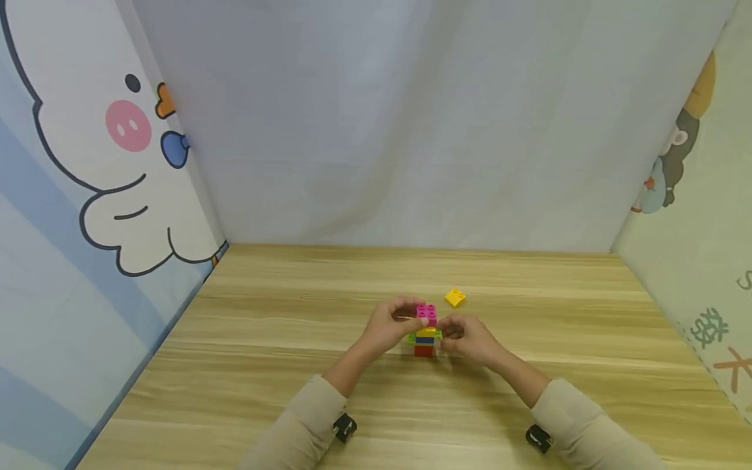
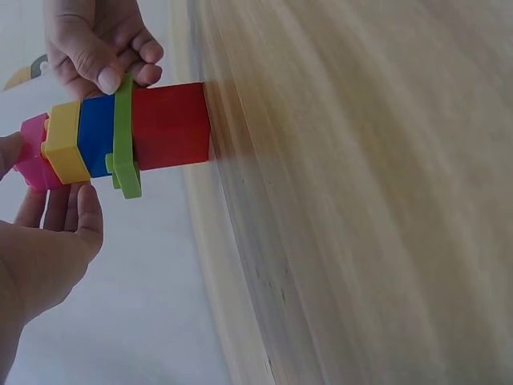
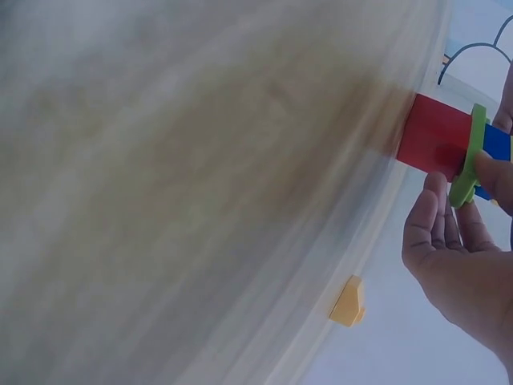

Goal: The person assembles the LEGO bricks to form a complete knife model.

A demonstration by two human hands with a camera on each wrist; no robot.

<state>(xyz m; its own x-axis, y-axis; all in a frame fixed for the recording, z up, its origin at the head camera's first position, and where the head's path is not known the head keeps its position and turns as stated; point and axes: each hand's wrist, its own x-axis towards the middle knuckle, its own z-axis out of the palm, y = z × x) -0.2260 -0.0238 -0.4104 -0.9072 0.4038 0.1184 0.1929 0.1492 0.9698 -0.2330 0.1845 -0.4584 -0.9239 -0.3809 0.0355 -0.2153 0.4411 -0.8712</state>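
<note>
A small tower of toy building bricks stands upright on the wooden table. From the bottom it has a red brick (image 2: pixel 170 126), a flat green brick (image 2: pixel 123 136) sticking out at both sides, a blue brick (image 2: pixel 96 135), a yellow brick (image 2: pixel 66 143) and a pink brick (image 1: pixel 426 316) on top. My left hand (image 1: pixel 383 328) pinches the pink brick between thumb and fingers. On the other side, my right hand (image 1: pixel 472 338) holds the end of the green brick, thumb above and fingers below, as the right wrist view shows (image 3: pixel 473 241).
A loose yellow brick (image 1: pixel 455 298) lies on the table (image 1: pixel 282 300) just behind the tower, a little to the right. A pale curtain (image 1: pixel 376 130) hangs at the table's back edge. Printed cartoon panels stand at the left and right sides.
</note>
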